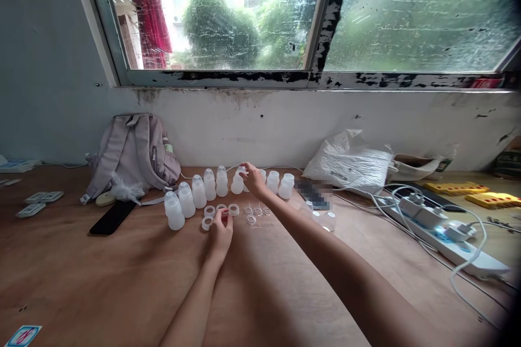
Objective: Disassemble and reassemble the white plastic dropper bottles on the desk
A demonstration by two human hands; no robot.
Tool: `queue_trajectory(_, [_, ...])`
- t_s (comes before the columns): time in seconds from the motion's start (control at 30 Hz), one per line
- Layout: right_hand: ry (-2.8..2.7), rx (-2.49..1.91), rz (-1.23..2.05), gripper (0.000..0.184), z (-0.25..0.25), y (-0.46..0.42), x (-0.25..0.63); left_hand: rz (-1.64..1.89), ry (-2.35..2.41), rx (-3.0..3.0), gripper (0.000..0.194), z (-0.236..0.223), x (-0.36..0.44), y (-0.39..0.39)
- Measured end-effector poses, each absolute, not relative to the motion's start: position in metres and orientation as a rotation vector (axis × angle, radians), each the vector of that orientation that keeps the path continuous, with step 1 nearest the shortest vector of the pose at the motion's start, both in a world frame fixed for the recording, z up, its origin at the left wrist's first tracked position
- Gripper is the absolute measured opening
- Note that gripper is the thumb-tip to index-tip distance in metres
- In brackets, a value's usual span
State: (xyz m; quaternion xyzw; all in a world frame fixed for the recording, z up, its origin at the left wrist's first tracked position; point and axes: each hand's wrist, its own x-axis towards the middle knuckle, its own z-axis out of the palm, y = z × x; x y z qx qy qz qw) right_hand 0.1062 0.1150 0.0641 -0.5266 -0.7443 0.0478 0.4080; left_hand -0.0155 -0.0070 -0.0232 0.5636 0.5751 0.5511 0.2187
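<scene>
My right hand (253, 180) reaches over the row of bottles, its fingers closed at the top of a small translucent white bottle (237, 183). My left hand (221, 233) is low over the table, fingertips pinched at a white ring (221, 207). Around it lie more white rings, including one on the right (233, 210) and one on the near side (207, 222). Several capped bottles (176, 211) stand in a curved row to the left. To the right are open-necked bottles (286, 186). Clear thin rings (251, 219) lie right of my left hand.
Clear caps (328, 221) stand right of my right forearm, near a pixelated dark object (314, 194). A power strip (448, 238) with tangled cables lies at the right. At left are a black phone (112, 218) and a backpack (132, 154). A silver bag (350, 161) rests by the wall.
</scene>
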Motion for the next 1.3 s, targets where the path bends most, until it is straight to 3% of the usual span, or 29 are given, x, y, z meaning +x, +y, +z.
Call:
queue_trajectory(0.73, [-2.092,-1.429,0.015,0.027,0.065,0.140,0.086,0.988,2.073,2.286,0.042,-0.031,-0.003,-0.011])
queue_trajectory(1.03, [-2.113,-1.454,-0.026,0.028,0.065,0.140,0.084,1.009,2.042,2.339,0.018,-0.028,-0.002,-0.011])
queue_trajectory(1.3, [-2.084,-1.370,-0.040,0.031,0.066,0.129,0.094,0.995,2.025,2.275,0.030,-0.028,-0.003,-0.013])
